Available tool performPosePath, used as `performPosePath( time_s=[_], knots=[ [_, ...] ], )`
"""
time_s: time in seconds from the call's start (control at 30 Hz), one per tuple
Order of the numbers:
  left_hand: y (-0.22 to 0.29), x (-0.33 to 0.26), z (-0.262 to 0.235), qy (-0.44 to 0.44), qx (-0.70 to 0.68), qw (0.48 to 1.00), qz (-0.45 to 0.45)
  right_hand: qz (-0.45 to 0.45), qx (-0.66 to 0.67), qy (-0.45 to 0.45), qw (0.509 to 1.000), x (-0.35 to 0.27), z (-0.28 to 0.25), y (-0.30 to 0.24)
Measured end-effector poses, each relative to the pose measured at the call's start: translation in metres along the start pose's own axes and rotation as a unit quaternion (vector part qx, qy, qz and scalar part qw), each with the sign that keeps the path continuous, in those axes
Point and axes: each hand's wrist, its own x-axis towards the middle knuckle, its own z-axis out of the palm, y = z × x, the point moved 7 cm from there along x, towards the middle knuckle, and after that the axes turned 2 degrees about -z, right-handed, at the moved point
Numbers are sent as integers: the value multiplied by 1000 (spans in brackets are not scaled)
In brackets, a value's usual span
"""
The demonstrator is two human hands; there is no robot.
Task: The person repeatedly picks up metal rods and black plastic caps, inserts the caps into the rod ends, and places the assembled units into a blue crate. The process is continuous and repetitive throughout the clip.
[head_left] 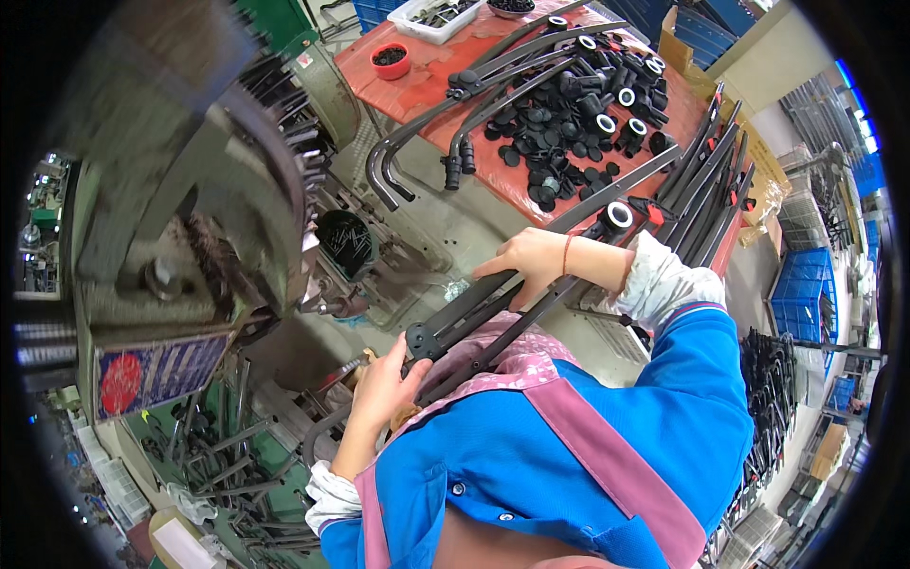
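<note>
Across my lap lies a black folding tube frame [471, 312], made of long bars that meet at a round hinge joint [423, 343]. My left hand [382, 387] is closed on the frame at this joint, thumb on top. Farther up, my right hand [534, 262] wraps over the bars, some of its fingers hidden beneath. Just past my right wrist, a black fitting with a white ring [619, 216] sits by the upper bars; I cannot tell whether it belongs to the frame. A bent tube end [311, 441] reaches out below my left wrist.
A red table [417, 85] ahead bears black caps [540, 133], bent tubes [398, 133], a red bowl [390, 63] and a white tray [436, 19]. A large machine [171, 218] stands close on the left, with metal parts [237, 465] below it. Blue crates [804, 296] are at right.
</note>
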Motion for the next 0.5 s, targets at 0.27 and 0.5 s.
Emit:
performPosePath(
  time_s=[0.27, 0.5],
  knots=[
    [42, 32, 11, -1, 59, 998, 12, 239, -154, 257, 924, 2, -52, 196],
    [46, 38, 19, -1, 87, 996, 15, 277, -175, 210, 921, 17, -43, 234]
  ],
)
